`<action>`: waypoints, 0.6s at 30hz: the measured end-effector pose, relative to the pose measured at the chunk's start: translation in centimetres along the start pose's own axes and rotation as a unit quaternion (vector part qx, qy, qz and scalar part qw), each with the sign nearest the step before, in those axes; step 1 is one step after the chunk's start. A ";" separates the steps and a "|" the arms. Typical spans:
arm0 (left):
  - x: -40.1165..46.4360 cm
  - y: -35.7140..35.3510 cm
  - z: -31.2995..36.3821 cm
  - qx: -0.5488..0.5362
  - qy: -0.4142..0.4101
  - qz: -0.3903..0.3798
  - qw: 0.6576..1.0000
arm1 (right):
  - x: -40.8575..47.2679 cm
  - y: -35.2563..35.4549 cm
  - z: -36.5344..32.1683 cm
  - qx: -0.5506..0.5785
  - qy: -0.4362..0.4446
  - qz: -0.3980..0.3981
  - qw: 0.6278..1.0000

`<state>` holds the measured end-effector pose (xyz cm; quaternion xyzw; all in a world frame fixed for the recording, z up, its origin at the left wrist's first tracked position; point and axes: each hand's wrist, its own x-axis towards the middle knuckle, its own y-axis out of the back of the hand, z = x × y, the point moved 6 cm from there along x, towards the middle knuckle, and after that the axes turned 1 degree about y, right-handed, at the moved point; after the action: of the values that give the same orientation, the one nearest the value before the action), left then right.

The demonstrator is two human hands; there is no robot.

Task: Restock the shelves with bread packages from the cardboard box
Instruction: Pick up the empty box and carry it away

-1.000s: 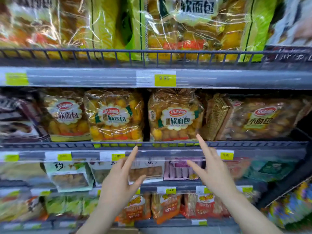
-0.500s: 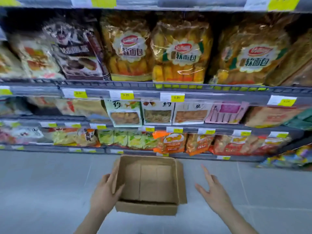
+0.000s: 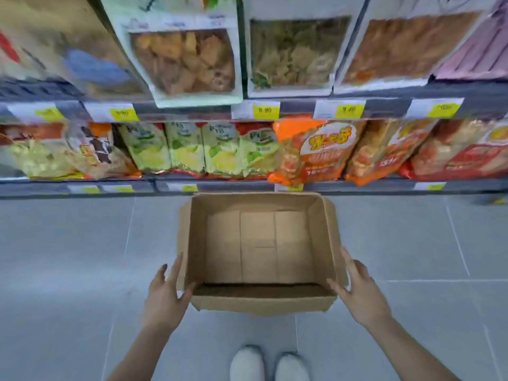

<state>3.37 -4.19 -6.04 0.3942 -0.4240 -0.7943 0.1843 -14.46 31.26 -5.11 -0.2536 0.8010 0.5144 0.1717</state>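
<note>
— What are the hands doing at the box?

— Both are spread, fingers straight. The left hand [image 3: 165, 294] lies against the left wall of the cardboard box [image 3: 261, 301], thumb hooked over the near corner. The right hand [image 3: 360, 294] sits at the right wall the same way, thumb at the near right corner. Neither holds anything.

— And the box itself?

— Plain brown corrugated card, rectangular, top open, side flaps folded down outside. It stands on the grey tiled floor [image 3: 68, 257], just in front of the bottom shelf [image 3: 357, 185]. Only its bare bottom panels show inside.

— The shelves?

— Grey metal with yellow price tags [image 3: 266, 110] on the lip. Glossy green-and-yellow packages [image 3: 187, 147] and orange packages [image 3: 319, 149] fill the bottom row; above, white packs with clear windows [image 3: 187, 59]. The print is too blurred to read.

— Anything else?

— White shoes [image 3: 269, 364], toes pointing at the box.
</note>
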 end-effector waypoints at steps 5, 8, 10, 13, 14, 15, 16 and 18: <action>6.6 -8.7 -4.4 0.001 -0.004 0.008 1.000 | 6.2 -8.9 4.5 -0.029 -0.017 0.020 0.999; 8.0 -10.7 -5.0 -0.035 0.008 0.028 0.999 | 7.9 -10.6 5.6 -0.018 0.013 0.075 0.997; 7.5 -10.4 -4.6 -0.029 0.003 0.028 0.999 | 7.7 -10.7 6.1 0.003 0.018 0.065 0.998; 5.3 -8.5 -3.4 -0.017 -0.009 -0.007 1.000 | 5.7 -8.5 6.5 -0.006 -0.017 0.020 1.000; 4.4 -7.3 -2.7 -0.007 -0.013 -0.023 1.000 | 4.4 -7.2 6.5 -0.009 -0.031 0.005 0.999; 3.4 -5.7 -1.7 0.004 -0.021 -0.036 0.999 | 2.9 -5.8 6.4 -0.012 -0.041 -0.008 0.999; 2.1 -4.0 -0.5 0.014 -0.034 -0.047 0.998 | 1.1 -4.1 6.2 -0.013 -0.052 -0.019 0.998; -1.0 -0.3 2.1 0.033 -0.055 -0.077 0.995 | -3.3 -0.2 5.8 -0.010 -0.074 -0.037 0.997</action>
<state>2.36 -2.32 -5.12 0.3874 -0.4277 -0.8122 0.0858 -11.55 37.29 -5.88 -0.2457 0.7708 0.5333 0.2469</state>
